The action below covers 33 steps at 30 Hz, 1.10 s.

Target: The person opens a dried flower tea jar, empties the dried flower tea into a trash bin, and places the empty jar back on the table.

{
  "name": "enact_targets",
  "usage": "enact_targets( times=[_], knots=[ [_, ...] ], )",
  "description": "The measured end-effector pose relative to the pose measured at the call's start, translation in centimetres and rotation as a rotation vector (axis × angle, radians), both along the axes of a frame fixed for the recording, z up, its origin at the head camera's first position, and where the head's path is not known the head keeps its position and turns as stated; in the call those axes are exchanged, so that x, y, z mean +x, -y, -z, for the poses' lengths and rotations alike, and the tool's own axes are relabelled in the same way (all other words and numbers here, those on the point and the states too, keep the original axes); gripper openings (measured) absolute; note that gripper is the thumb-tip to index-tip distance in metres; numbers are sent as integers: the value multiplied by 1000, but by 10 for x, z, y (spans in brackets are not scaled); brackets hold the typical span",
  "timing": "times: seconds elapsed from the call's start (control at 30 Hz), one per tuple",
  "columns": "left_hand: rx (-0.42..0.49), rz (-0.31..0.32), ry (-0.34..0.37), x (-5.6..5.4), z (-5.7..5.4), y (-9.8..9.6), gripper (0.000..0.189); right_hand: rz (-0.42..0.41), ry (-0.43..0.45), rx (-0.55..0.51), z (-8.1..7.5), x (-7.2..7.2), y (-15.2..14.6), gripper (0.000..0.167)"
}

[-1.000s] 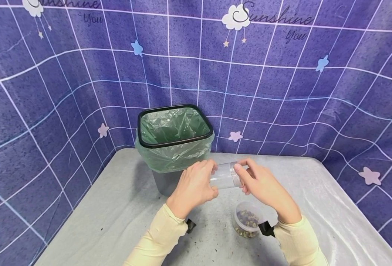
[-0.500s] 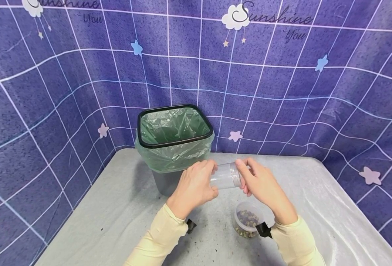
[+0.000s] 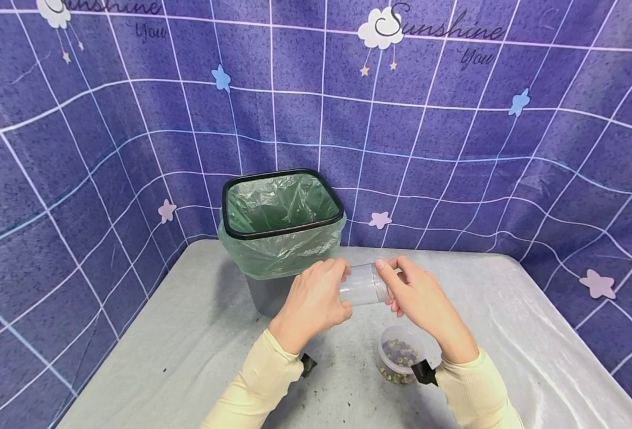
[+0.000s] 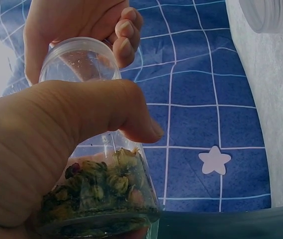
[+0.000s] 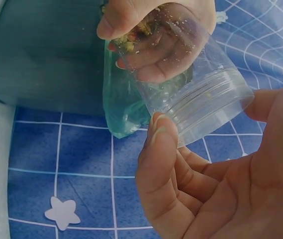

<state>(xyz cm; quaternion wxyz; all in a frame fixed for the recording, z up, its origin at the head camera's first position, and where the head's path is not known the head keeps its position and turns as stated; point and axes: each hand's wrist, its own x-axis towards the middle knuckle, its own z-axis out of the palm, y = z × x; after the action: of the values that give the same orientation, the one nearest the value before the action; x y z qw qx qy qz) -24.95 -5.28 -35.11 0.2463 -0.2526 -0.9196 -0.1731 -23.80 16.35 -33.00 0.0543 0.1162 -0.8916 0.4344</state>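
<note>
A clear plastic jar (image 3: 360,286) lies on its side in the air above the table, in front of the bin. My left hand (image 3: 316,301) grips its base end, with the thumb across the wall in the left wrist view. Dried flower buds (image 4: 106,181) are gathered at that end. My right hand (image 3: 422,301) holds the other end, where the right wrist view shows a clear ribbed band and what looks like a clear lid (image 5: 221,112) between thumb and fingers. Small crumbs stick to the jar's inner wall.
A grey bin with a green bag liner (image 3: 289,256) and black rim (image 3: 284,232) stands behind my left hand. Below my right hand sits a round clear tub (image 3: 393,364) of dried buds. Crumbs dot the grey table (image 3: 198,345); a purple patterned curtain (image 3: 445,131) surrounds its back and sides.
The right thumb and fingers shift slightly around the jar's end, and the right wrist moves a little to the left. The left hand and jar stay nearly in place.
</note>
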Motion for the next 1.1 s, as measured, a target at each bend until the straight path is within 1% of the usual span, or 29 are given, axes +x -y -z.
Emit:
enact_targets(
  times=[0.47, 0.73, 1.1],
  knots=[
    [-5, -11, -13, -1, 0, 0, 49, 2, -7, 17, -2, 1, 1, 48],
    [1, -8, -13, -1, 0, 1, 49, 4, -27, 60, -4, 5, 1, 46],
    [-5, -16, 5, 1, -2, 1, 49, -38, -77, 65, -4, 6, -1, 35]
  ],
)
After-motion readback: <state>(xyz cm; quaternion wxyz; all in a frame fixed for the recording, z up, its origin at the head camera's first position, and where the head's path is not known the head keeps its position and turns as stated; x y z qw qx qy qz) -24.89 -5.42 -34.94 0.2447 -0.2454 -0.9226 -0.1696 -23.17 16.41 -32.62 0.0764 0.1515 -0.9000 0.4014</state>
